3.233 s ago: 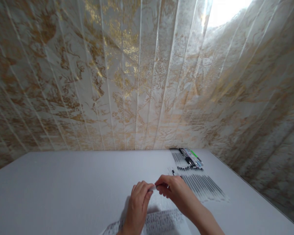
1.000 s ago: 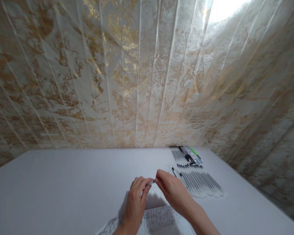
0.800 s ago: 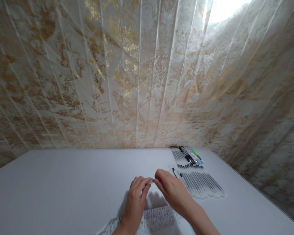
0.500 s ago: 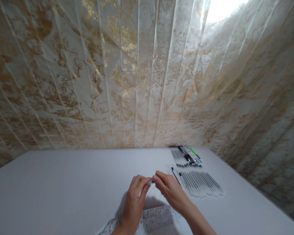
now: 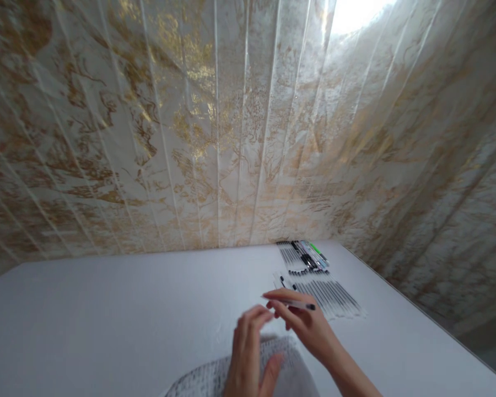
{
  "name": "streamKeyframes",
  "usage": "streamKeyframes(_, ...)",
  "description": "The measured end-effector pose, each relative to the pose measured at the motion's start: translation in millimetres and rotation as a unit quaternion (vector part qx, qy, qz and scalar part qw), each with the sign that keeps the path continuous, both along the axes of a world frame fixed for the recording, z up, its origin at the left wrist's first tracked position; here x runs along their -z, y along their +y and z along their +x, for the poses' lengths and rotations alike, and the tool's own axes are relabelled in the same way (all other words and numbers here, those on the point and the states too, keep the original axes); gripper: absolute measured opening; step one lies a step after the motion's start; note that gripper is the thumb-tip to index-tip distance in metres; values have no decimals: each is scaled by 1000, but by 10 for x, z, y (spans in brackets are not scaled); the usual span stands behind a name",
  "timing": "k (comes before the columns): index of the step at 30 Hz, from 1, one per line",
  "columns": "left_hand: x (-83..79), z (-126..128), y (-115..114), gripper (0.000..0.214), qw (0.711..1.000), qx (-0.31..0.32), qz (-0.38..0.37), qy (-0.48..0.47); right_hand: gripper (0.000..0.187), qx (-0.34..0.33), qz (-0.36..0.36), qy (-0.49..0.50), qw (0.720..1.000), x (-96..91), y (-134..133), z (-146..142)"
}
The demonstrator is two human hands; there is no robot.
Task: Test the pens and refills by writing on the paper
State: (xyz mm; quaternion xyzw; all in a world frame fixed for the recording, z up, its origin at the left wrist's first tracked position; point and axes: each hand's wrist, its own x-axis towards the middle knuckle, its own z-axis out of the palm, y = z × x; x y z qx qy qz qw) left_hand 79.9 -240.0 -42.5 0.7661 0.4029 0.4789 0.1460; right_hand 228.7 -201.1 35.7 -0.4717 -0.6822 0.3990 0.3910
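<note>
My right hand (image 5: 303, 325) pinches a slim clear pen (image 5: 298, 304) with a black tip that points right, held just above the white table (image 5: 107, 314). My left hand (image 5: 250, 355) hovers beside it with fingers loosely apart and nothing in them, its fingertips close to the right hand. Below both hands lies a printed paper sheet (image 5: 215, 377). A row of several clear pens (image 5: 328, 295) lies flat on the table just beyond my right hand.
Farther back, near the wall, lie more dark pens and a green-capped one (image 5: 314, 251). A glossy cream-and-gold panelled wall (image 5: 231, 138) rises behind the table and wraps round its right side. The table's right edge runs diagonally.
My hands have come apart: the left let go and dropped back, while the right keeps the pen and carries it right. The view shifted a little to the right.
</note>
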Motion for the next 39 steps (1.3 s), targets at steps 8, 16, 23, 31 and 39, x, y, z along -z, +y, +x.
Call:
streamKeyframes(8, 515, -316, 153, 52, 933, 122, -7, 339, 25, 101, -87, 15, 991, 386, -221, 495)
streamKeyframes(16, 210, -571, 345, 58, 928, 170, -93, 318, 6, 106, -53, 5, 993, 599, 63, 70)
streamKeyframes(23, 292, -552, 339, 59, 935, 163, -71, 308, 13, 97, -2, -30, 995, 702, 39, 8)
streamKeyframes(31, 242, -548, 309, 64, 933, 162, -87, 308, 15, 91, -11, -47, 995, 693, 36, -21)
streamKeyframes(39, 186, -539, 307, 66, 933, 165, -104, 302, 13, 93, -13, -40, 995, 702, 37, -17)
